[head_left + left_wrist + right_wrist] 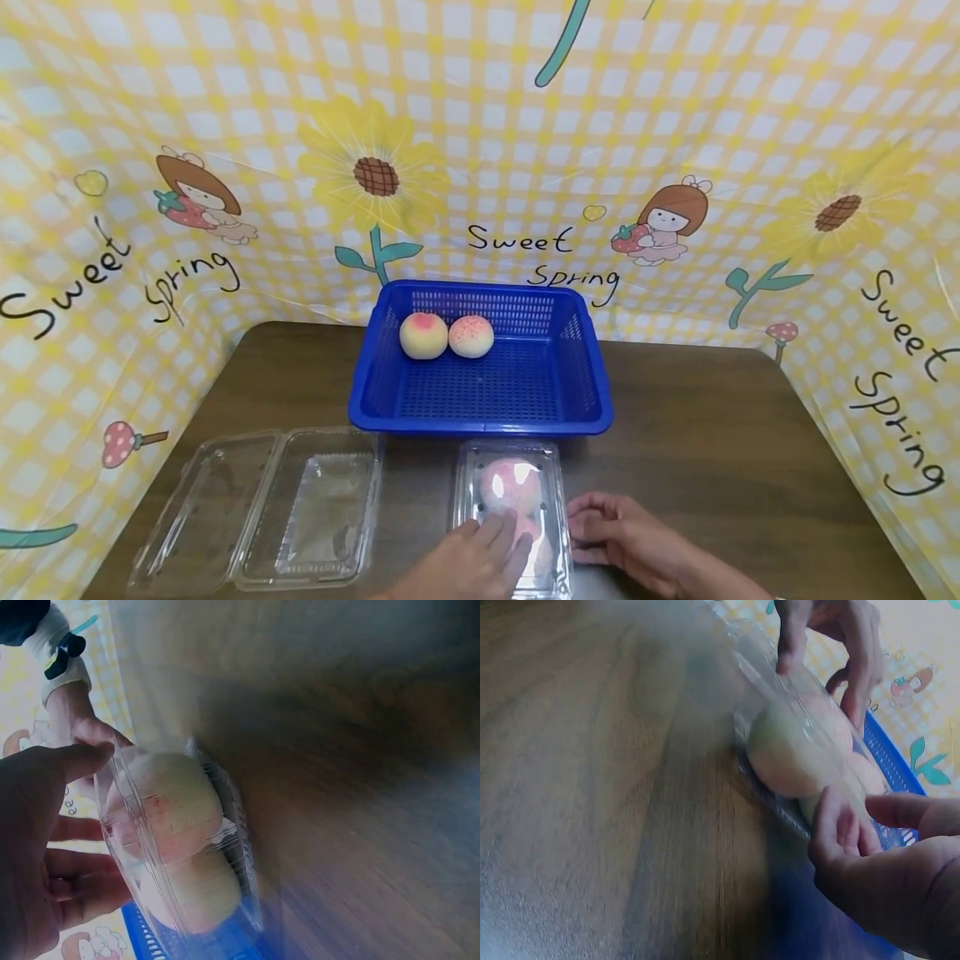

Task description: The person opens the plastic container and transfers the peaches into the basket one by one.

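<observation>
A clear plastic clamshell box (556, 467) holding peaches (512, 483) stands on the table with its lid over them. My left hand (480, 554) lies across the lid, and its fingers press on the top from the near left. At the box's right side, my right hand (626, 533) has its fingers and thumb bent about the edge, gripping it. The left wrist view shows two peaches (169, 802) through the plastic, with the left thumb and fingers spread along the lid. In the right wrist view, the right fingers (829, 825) are at the rim.
Behind the box stands a blue plastic basket (480, 427) with two peaches (423, 337) at its back left. An open clear clamshell box (303, 508) lies at the left. The brown wooden table (697, 433) meets a yellow checked cloth (480, 150) at the back and sides.
</observation>
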`<move>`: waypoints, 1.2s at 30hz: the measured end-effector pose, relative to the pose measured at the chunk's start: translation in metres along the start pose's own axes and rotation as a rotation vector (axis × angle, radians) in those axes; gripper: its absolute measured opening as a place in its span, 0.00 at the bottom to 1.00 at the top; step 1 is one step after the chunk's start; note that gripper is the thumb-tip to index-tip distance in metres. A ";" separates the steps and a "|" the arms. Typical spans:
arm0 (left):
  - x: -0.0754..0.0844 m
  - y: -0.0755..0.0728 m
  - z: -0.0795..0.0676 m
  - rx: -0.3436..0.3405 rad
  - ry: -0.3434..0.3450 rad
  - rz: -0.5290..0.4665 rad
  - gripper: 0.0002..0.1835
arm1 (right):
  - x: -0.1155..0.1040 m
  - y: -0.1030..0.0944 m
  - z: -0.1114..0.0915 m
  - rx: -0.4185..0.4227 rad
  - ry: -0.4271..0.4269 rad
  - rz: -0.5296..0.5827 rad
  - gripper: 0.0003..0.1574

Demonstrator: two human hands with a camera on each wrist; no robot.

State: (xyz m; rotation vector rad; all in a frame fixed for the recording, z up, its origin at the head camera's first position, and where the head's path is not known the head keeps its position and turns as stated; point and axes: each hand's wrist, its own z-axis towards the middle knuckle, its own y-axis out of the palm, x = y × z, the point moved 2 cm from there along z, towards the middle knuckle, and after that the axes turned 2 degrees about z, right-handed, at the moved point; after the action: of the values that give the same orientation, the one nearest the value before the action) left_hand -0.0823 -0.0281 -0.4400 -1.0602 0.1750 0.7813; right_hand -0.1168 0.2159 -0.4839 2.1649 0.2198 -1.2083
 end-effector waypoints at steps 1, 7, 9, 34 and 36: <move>0.000 0.001 0.001 0.022 -0.009 0.025 0.22 | 0.001 0.002 0.000 -0.026 0.005 -0.004 0.17; 0.002 0.003 0.002 0.045 -0.047 0.064 0.27 | 0.005 0.006 -0.002 -0.121 0.027 -0.015 0.19; 0.003 0.002 0.002 0.015 -0.042 0.045 0.26 | 0.007 0.006 -0.003 -0.142 0.033 -0.013 0.20; 0.049 0.021 0.003 -0.080 -0.081 0.448 0.24 | 0.022 0.016 -0.005 -0.067 -0.038 -0.115 0.14; 0.055 0.022 0.005 -0.135 -0.140 0.465 0.24 | 0.022 0.016 -0.005 -0.071 -0.052 -0.135 0.15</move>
State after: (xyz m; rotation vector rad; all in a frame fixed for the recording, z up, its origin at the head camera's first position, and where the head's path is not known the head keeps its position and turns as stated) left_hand -0.0581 0.0087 -0.4796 -1.1016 0.2562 1.2983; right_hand -0.0941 0.2031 -0.4933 2.0822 0.3862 -1.3096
